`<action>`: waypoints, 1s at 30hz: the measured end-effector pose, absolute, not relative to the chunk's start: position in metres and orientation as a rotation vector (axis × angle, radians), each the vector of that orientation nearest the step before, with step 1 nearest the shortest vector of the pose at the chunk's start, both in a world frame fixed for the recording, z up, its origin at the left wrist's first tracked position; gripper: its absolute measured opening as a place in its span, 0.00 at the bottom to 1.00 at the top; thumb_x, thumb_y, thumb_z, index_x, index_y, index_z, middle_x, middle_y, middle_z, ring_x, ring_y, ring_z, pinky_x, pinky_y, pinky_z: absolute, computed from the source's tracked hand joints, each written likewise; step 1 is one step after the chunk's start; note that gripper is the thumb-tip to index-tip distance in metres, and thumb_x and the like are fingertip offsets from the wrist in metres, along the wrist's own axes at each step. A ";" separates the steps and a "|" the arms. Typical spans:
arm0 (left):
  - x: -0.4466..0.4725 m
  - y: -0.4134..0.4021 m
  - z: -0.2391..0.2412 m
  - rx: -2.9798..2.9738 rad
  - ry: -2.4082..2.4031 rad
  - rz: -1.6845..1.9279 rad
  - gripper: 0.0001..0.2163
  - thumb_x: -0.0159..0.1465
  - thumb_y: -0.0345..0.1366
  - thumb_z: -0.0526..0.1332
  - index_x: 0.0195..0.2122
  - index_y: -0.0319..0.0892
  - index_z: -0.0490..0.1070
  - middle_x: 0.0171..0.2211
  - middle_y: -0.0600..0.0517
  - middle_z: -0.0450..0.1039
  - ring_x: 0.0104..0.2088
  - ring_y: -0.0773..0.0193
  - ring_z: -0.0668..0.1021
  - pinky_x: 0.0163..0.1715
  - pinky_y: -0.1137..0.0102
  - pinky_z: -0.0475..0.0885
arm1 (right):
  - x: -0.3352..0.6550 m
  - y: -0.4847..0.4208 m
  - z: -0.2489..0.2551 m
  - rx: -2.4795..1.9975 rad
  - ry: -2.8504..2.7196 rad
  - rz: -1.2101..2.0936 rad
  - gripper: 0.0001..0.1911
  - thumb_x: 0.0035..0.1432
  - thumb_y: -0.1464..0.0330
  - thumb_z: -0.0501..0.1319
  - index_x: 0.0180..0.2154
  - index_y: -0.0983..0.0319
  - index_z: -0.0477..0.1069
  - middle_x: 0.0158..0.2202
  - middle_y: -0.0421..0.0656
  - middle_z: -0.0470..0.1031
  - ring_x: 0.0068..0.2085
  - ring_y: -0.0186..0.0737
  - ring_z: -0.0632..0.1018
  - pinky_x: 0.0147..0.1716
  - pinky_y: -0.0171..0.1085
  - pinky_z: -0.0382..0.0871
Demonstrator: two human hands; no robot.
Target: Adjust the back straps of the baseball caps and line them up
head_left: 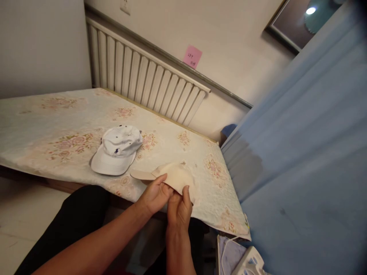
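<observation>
A cream baseball cap is held over the near edge of the bed, its brim pointing left. My left hand grips the cap's lower edge near the brim, thumb on the outside. Farther right along the same edge, my right hand pinches it, thumb up and the other fingers tucked underneath. Those fingers are partly hidden by the cap. To the left, a white baseball cap with a small dark emblem rests on the flowered bed cover, its brim toward me.
Behind the bed stand a white radiator and a wall with a pink note. A blue curtain hangs along the right side. At lower right, a white plastic object and a cable lie beside the bed corner.
</observation>
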State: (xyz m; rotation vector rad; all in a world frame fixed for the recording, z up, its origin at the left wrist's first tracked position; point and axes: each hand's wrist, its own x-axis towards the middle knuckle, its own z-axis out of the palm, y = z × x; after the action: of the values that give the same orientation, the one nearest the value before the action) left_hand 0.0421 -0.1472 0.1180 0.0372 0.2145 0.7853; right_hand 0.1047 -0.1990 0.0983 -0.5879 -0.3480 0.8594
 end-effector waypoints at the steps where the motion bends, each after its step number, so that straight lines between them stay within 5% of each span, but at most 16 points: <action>1: 0.041 -0.147 0.118 0.046 0.212 0.806 0.20 0.68 0.28 0.50 0.61 0.29 0.58 0.43 0.41 0.79 0.46 0.56 0.80 0.54 0.62 0.71 | 0.105 -0.199 0.098 -0.581 -0.346 0.857 0.27 0.62 0.63 0.57 0.61 0.57 0.57 0.59 0.47 0.69 0.58 0.43 0.71 0.61 0.51 0.59; 11: 0.030 -0.132 0.119 0.049 0.261 0.964 0.19 0.66 0.24 0.49 0.58 0.32 0.63 0.40 0.44 0.80 0.44 0.58 0.81 0.48 0.64 0.75 | 0.126 -0.207 0.102 -0.534 -0.246 0.840 0.26 0.62 0.66 0.56 0.62 0.57 0.57 0.59 0.46 0.69 0.60 0.42 0.69 0.62 0.53 0.58; 25: 0.034 -0.161 0.126 0.105 0.211 0.752 0.21 0.65 0.25 0.52 0.60 0.30 0.61 0.48 0.40 0.76 0.51 0.55 0.77 0.56 0.63 0.67 | 0.100 -0.199 0.094 -0.661 -0.257 0.904 0.27 0.61 0.62 0.56 0.59 0.64 0.61 0.53 0.49 0.74 0.56 0.43 0.73 0.63 0.50 0.57; 30: 0.026 -0.153 0.128 0.108 0.131 0.931 0.24 0.63 0.23 0.53 0.61 0.37 0.61 0.51 0.43 0.75 0.51 0.53 0.76 0.57 0.56 0.67 | 0.111 -0.200 0.096 -0.595 -0.289 0.907 0.26 0.61 0.64 0.56 0.60 0.61 0.59 0.55 0.48 0.73 0.57 0.42 0.72 0.61 0.51 0.60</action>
State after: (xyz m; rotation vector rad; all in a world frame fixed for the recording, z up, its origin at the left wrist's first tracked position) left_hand 0.0260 -0.1535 0.1283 0.1082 0.1306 0.9310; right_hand 0.1105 -0.1998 0.0958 -0.5951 -0.2887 0.9070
